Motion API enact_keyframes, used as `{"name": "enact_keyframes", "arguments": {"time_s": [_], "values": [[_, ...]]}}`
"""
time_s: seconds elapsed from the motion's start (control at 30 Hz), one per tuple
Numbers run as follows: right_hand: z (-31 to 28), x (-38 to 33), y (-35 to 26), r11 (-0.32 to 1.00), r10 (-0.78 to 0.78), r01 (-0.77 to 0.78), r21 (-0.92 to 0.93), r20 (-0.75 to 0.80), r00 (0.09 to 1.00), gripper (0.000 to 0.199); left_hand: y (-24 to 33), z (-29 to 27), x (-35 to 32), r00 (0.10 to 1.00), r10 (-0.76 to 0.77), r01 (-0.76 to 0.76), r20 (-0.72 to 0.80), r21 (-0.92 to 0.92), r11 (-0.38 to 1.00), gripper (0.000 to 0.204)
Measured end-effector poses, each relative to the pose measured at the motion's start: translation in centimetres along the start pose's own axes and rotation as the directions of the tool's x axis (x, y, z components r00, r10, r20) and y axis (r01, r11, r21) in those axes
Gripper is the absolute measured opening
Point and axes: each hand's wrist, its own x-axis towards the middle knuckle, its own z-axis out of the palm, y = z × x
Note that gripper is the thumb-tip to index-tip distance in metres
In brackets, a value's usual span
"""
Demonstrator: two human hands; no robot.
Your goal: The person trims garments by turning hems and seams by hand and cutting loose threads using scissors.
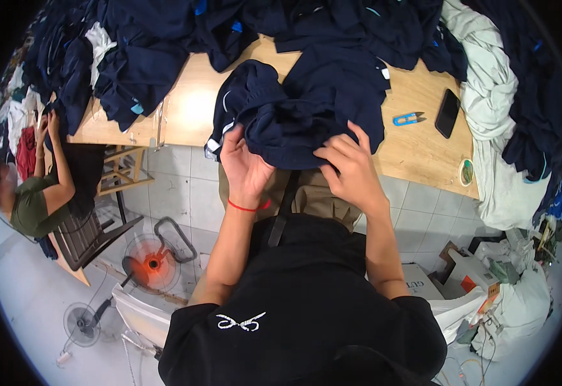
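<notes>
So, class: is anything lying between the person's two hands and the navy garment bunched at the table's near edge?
Nothing visible. The left hand and right hand both already touch the navy garment. The blue thread snips and black phone lie off to the right on the wooden table, apart from it.

Black short-sleeved shirt point(306, 289), red wristband point(245, 208), khaki trousers point(316, 196).

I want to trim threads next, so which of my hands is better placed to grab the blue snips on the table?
Probably the right hand. The blue snips lie on the wooden table to its right, beside the black phone. The left hand grips the navy garment on the far side.
</notes>
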Motion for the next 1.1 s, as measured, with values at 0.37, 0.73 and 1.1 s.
{"name": "enact_keyframes", "arguments": {"time_s": [0.37,0.73,1.1], "values": [[0.2,0.2,0.0,0.983,0.094,-0.091,0.163,-0.010,0.996,0.017,2.6,2.7,0.7,0.991,0.094,-0.117,0.093,0.290,0.950,0.063],[5.1,3.7,-1.5,0.979,0.129,-0.119,0.169,-0.051,0.990,0.017,-1.3,1.5,0.8,0.798,0.273,-0.215,0.537,0.678,-0.703,0.022],[4.7,4.8,4.7,0.856,0.280,-0.363,-0.369,-0.261,0.924,0.038,2.3,-0.8,1.2,0.884,0.271,0.030,0.381,0.533,-0.846,0.039]]}}
